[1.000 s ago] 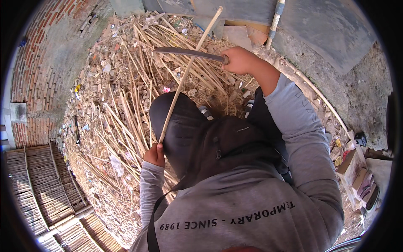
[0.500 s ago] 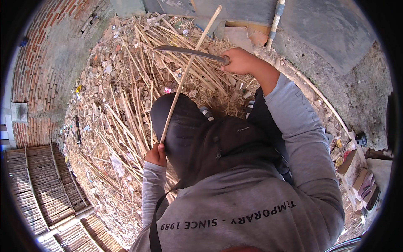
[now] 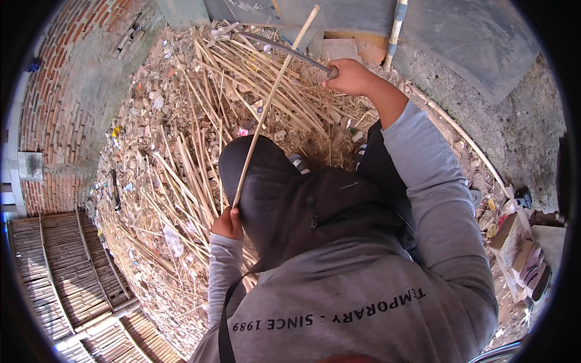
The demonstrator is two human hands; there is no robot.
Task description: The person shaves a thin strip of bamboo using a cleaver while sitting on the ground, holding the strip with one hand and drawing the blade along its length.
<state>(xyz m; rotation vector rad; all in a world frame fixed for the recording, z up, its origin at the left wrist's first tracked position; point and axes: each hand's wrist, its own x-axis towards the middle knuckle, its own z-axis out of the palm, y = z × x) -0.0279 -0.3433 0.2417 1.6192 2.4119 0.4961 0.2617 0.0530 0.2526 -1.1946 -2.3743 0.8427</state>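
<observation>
My left hand (image 3: 227, 223) is closed round the lower part of a long pale bamboo stick (image 3: 264, 117), which slants up and away to the right past my left knee. My right hand (image 3: 351, 77) grips the handle of a machete (image 3: 302, 58). Its long dark blade points left and crosses the stick near the stick's far end; whether the two touch I cannot tell. Beyond my knees lies a heap of split bamboo sticks (image 3: 260, 78), and more bamboo sticks (image 3: 192, 175) lie to the left of my knee.
Rubble and litter cover the ground (image 3: 142, 133). A brick wall (image 3: 63, 115) rises at the left, with a bamboo slat panel (image 3: 72, 272) below it. A pipe (image 3: 396, 33) stands by grey sheets (image 3: 466, 48) at the back. Boxes (image 3: 520, 257) sit at the right.
My right hand has moved slightly away and to the right, carrying the machete blade farther up along the stick. My left hand and the stick have hardly moved.
</observation>
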